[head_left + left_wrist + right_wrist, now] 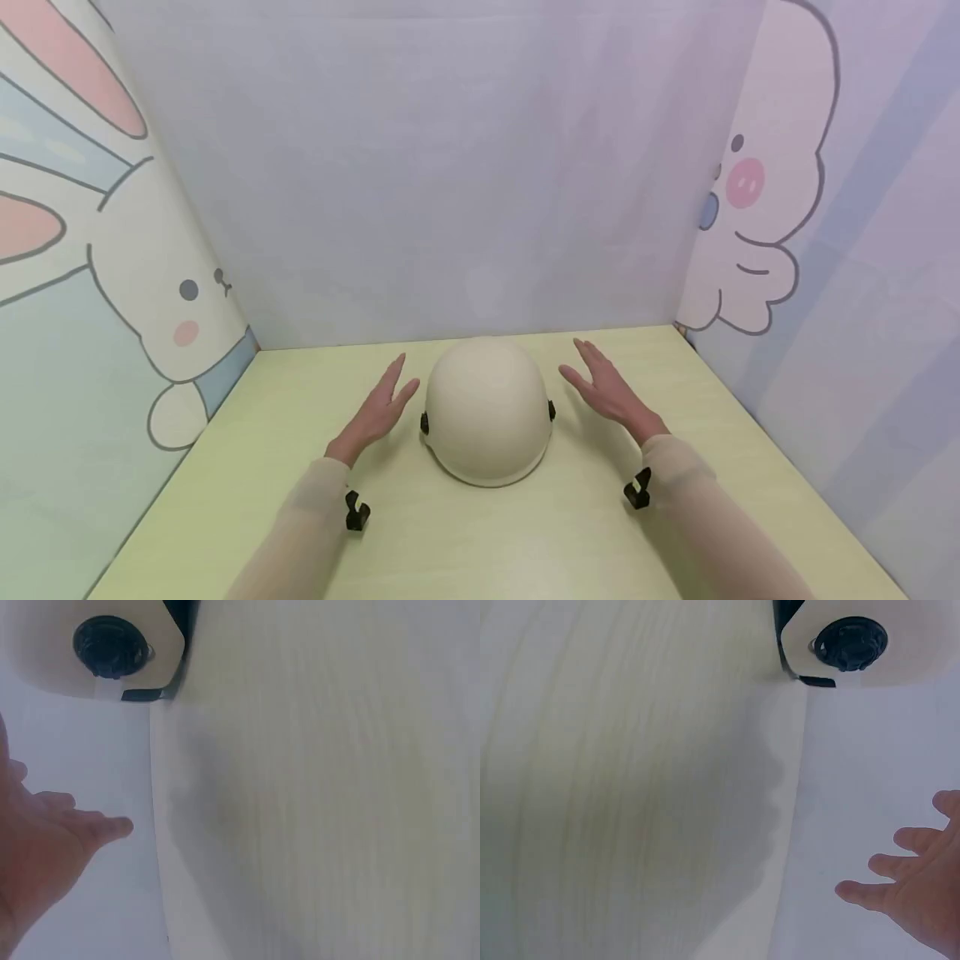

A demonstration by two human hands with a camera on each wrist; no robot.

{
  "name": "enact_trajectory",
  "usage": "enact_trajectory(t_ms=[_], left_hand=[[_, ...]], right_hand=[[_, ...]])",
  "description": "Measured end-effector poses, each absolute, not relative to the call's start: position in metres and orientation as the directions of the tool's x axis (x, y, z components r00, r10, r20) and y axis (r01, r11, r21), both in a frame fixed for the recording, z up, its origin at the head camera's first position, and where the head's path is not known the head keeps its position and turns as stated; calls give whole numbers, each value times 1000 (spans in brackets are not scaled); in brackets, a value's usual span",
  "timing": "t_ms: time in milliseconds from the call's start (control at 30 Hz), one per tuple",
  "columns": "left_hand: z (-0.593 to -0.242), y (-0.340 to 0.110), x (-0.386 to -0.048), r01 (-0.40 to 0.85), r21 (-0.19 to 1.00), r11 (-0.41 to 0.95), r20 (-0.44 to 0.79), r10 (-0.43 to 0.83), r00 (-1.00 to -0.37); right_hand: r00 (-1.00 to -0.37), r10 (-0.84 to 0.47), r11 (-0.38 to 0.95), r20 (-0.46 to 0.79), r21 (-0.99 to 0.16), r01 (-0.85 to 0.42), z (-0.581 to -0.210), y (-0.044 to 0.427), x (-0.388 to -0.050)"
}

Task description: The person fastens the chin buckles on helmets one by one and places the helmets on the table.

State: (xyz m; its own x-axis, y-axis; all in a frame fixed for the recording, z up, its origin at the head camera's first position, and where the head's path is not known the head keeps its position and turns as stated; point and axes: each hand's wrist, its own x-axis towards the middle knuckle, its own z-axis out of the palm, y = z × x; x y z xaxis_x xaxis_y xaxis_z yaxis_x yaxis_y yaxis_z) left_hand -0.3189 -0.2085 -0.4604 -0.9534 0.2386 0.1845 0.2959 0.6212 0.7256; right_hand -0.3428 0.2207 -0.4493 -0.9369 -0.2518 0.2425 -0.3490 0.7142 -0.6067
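A cartoon rabbit filled the far left of the head view. Left of lower centre, the left hand hovered, fingers straight and thumb wide. At lower centre, the cream helmet (a round black fitting on either side) sat on the pale table. Just right, the right hand, likewise spread, hung apart from it. A pink-cheeked cartoon stood upper right.

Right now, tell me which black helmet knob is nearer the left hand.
The left-side knob in the head view, facing the left hand; the other knob sits across the helmet, facing the right hand.
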Motion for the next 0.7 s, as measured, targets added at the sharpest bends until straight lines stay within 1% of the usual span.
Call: enact_trajectory(t_ms=[67, 233, 367, 467, 600, 700], left_hand=[[-461, -204, -317, 290, 780, 554, 179, 246, -953], [-463, -193, -310, 230, 901, 368, 146, 242, -959], [-466, -186, -307, 200, 949, 244, 138, 248, -959], [-464, -182, -304, 184, 960, 210, 130, 246, -961], [-449, -173, -292, 165, 966, 197, 115, 241, -964], [-454, -169, -294, 180, 964, 196, 131, 242, -962]], right_hand=[[-935, -255, 670, 247, -652, -355, -447, 214, -339], [-930, -269, 593, 251, -718, -365, -444, 198, -327], [-930, -267, 560, 252, -745, -363, -443, 190, -321], [-932, -263, 534, 251, -767, -357, -445, 185, -319], [-936, -272, 506, 222, -795, -335, -450, 180, -318], [-939, -281, 494, 197, -810, -317, -453, 176, -318]])
